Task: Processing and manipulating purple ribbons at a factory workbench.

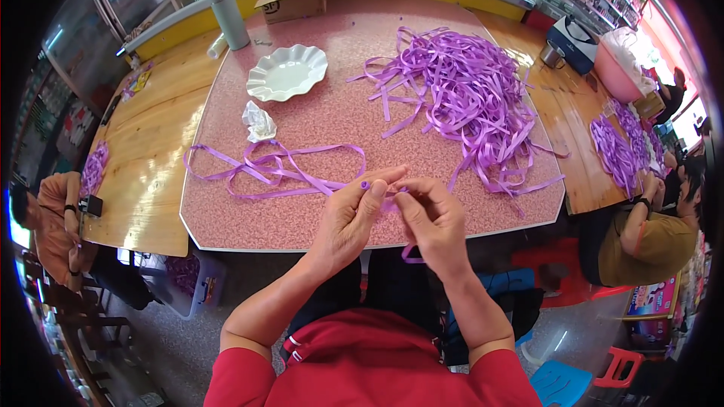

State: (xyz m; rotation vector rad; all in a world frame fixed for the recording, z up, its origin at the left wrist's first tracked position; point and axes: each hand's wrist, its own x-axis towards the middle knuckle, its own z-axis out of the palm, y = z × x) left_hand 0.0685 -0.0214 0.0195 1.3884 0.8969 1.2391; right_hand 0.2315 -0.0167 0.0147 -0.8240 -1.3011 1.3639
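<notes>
My left hand [348, 217] and my right hand [435, 227] meet just above the near edge of the pink table. Both are closed on a purple ribbon [302, 184], with thumbs and fingers pinched near each other. Its long loops lie on the tabletop to the left and run up to my left hand. A short end [411, 254] hangs below my right hand. A small dark purple bit [365, 185] shows at my left thumb; what it is I cannot make out. Beyond my right hand lies a big tangled heap of purple ribbons [471, 98].
A white scalloped dish [286, 74], crumpled white tissue [259, 122], a grey-green flask [226, 13] and an open cardboard box [292, 4] stand farther back. People sit at both sides, with ribbons [615, 154] near the right one. A blue stool [569, 384] is behind right.
</notes>
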